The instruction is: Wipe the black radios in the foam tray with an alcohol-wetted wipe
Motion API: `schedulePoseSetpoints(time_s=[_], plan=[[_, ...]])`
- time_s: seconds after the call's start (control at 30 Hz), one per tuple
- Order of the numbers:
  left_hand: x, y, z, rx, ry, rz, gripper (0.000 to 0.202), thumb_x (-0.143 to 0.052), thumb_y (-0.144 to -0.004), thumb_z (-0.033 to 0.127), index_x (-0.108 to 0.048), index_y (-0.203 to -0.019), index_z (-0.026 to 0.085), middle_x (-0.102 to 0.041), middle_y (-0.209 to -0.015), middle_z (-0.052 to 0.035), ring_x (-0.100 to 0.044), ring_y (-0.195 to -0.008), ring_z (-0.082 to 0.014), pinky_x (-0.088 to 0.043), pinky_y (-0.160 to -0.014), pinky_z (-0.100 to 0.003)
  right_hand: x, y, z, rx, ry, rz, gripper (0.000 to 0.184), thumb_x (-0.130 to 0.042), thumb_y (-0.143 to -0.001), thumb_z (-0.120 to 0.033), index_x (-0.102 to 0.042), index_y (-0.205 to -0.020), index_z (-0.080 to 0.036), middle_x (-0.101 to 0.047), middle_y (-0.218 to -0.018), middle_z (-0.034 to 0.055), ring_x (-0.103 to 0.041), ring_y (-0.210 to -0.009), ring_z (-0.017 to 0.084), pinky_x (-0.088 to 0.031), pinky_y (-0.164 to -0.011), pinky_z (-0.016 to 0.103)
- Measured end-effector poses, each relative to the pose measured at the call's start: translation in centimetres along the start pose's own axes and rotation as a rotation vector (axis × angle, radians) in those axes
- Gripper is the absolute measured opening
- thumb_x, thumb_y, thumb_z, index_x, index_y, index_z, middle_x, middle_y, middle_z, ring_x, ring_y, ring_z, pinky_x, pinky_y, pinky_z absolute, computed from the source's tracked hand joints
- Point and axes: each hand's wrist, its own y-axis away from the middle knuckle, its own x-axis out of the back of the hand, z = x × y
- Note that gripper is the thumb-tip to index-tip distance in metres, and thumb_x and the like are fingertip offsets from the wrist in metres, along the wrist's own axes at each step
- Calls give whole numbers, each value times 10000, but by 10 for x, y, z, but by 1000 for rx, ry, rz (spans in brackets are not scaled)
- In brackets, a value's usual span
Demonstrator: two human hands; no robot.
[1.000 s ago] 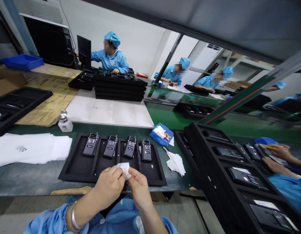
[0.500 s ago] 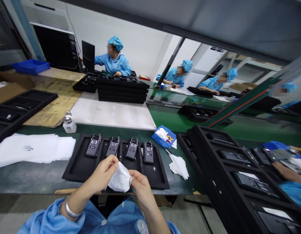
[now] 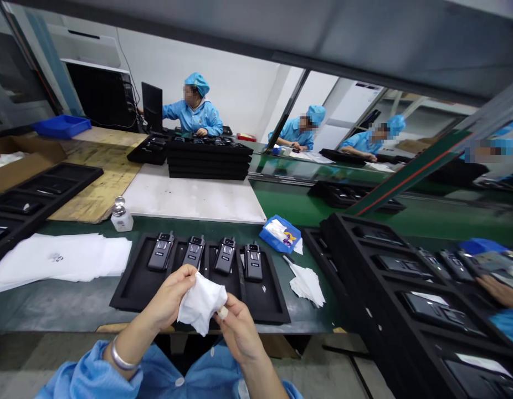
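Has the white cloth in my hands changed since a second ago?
Yes. The white cloth, earlier a small wad pinched between both hands, now hangs opened out in front of the black tray.

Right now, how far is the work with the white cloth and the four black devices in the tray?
Done: four black devices sit side by side in the black tray. In hand: the left hand and right hand both hold an unfolded white cloth above the tray's near edge. Left: the cloth touches no device; whether any was already wiped cannot be told.
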Motion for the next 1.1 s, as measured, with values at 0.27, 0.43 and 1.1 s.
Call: schedulePoseSetpoints(time_s=[0.27, 0.43, 1.1], plan=[[5, 0, -11, -23, 24, 127, 438, -830, -694, 485, -533, -812, 185, -492, -652, 67, -431, -555, -82, -341, -513, -183, 12, -11, 4, 81, 125, 218, 343, -862, -697, -477, -729, -819, -186, -654, -661, -9, -513, -577, 109, -412, -553, 213], [1, -2, -14, 3, 144, 174, 443, -863, -646, 434, -535, -799, 179, -557, -666, 50, -525, -589, -104, -419, -563, -201, 25, -14, 3, 184, 311, 281, 343, -829, -711, -521, -757, -787, -194, -677, -736, 9, -551, -672, 135, -457, -653, 252], [10, -6, -40, 106, 577, 223, 437, -640, -802, 74, -596, -1237, 69, -755, -983, -157, -744, -861, -239, -588, -724, -292, -5, -37, -55, 308, 768, 251, 416, -735, -789, -527, -781, -981, -160, -728, -779, 64, -637, -695, 177, -497, -597, 247]])
